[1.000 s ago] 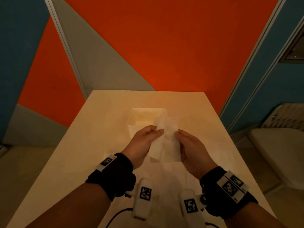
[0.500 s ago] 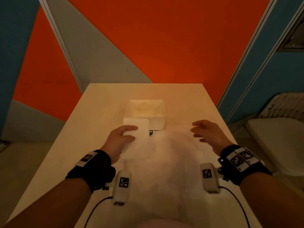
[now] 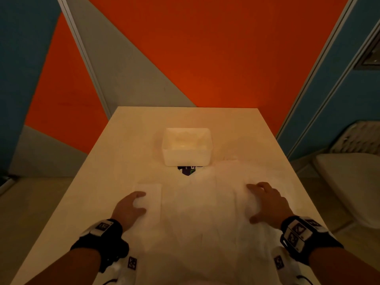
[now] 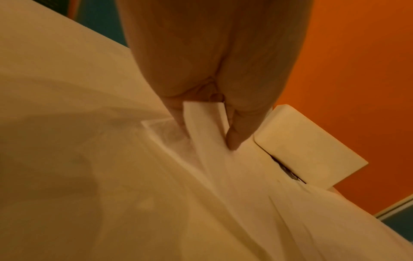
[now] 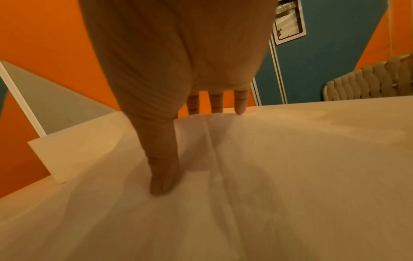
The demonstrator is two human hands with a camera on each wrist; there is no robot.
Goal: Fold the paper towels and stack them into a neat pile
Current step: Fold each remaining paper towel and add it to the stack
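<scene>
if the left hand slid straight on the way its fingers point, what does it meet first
Probably the white box, though its line may pass just left. The left hand rests on the folded towel, fingers pointing up the table.

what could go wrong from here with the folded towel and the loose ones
1. The left hand holds the folded towel right beside the loose sheets; sliding it may drag or wrinkle them.
2. The right hand rests on thin overlapping sheets, so it could lift several at once.
3. The white box stands close behind, so a forward sweep could bump it.
</scene>
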